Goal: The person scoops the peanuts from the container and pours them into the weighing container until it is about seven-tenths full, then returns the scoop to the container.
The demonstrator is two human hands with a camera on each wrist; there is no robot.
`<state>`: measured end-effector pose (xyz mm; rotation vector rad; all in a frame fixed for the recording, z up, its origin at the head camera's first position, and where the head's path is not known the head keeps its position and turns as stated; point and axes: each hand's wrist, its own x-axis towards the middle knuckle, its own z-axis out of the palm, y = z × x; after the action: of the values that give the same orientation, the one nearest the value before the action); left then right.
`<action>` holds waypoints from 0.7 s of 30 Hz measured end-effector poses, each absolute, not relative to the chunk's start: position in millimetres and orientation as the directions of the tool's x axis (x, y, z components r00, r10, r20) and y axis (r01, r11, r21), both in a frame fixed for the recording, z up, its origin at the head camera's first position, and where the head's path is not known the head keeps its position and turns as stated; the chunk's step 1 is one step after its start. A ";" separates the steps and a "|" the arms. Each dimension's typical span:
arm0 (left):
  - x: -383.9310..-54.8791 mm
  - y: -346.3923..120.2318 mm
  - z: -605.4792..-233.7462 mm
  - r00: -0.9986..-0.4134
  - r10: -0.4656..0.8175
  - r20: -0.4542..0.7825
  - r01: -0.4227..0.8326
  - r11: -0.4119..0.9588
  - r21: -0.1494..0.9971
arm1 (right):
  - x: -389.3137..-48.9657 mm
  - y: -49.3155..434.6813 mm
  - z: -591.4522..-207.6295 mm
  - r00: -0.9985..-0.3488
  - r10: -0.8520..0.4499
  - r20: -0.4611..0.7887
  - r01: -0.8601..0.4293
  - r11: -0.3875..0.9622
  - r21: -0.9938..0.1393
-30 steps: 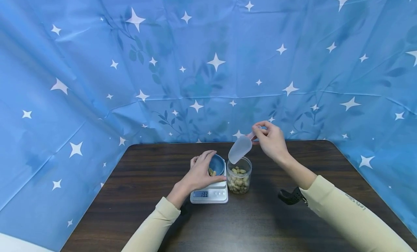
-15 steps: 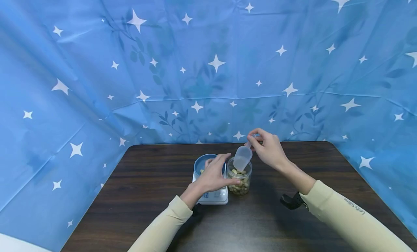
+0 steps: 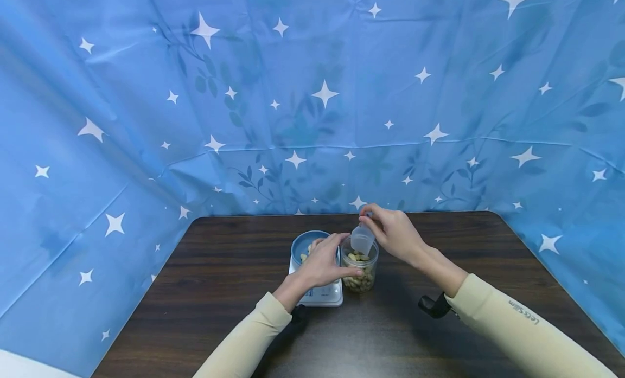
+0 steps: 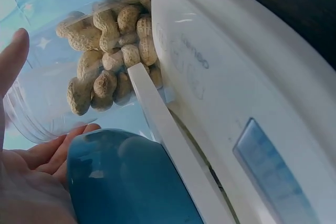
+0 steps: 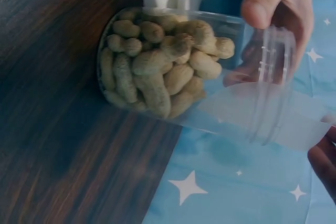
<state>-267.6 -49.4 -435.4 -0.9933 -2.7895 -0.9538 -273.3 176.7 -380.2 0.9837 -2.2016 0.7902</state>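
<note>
My left hand (image 3: 319, 267) reaches over the kitchen scale and grips the upper part of a clear plastic jar (image 3: 374, 263), thumb in front and fingers behind. Peanuts (image 5: 155, 72) in their shells fill the lower part of this upright jar. From the right, my right hand (image 3: 394, 234) pinches the handle of a translucent plastic scoop (image 3: 362, 240), whose bowl points down into the jar's mouth. A blue bowl (image 3: 299, 247) with some peanuts stands on the white kitchen scale (image 3: 319, 299). My left hand partly hides both bowl and scale.
Jar and scale stand close side by side on a dark wooden table (image 3: 390, 334). Behind its far edge hangs a blue cloth (image 3: 273, 123) with white stars. A black strap (image 3: 434, 306) shows under my right wrist.
My left hand has moved right from the blue bowl to the jar, and the bowl now sits level on the scale. My right hand has lowered the scoop into the jar's mouth.
</note>
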 end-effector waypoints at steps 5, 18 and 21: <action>-267.6 -49.1 -434.6 -0.792 0.568 0.226 0.586 0.602 0.542 | -272.9 173.2 -387.5 -0.487 -0.478 0.731 -0.824 0.529 -0.203; -268.7 -49.3 -436.1 -0.796 0.568 0.211 0.575 0.599 0.557 | -276.1 167.9 -394.7 -0.506 -0.523 0.686 -0.841 0.475 -0.259; -268.4 -49.0 -435.4 -0.796 0.567 0.212 0.574 0.599 0.558 | -277.7 168.5 -395.4 -0.522 -0.545 0.657 -0.844 0.443 -0.304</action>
<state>-268.4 -49.0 -435.4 -0.9987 -2.7977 -0.9838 -277.7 168.5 -395.4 1.1662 -2.2298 0.8533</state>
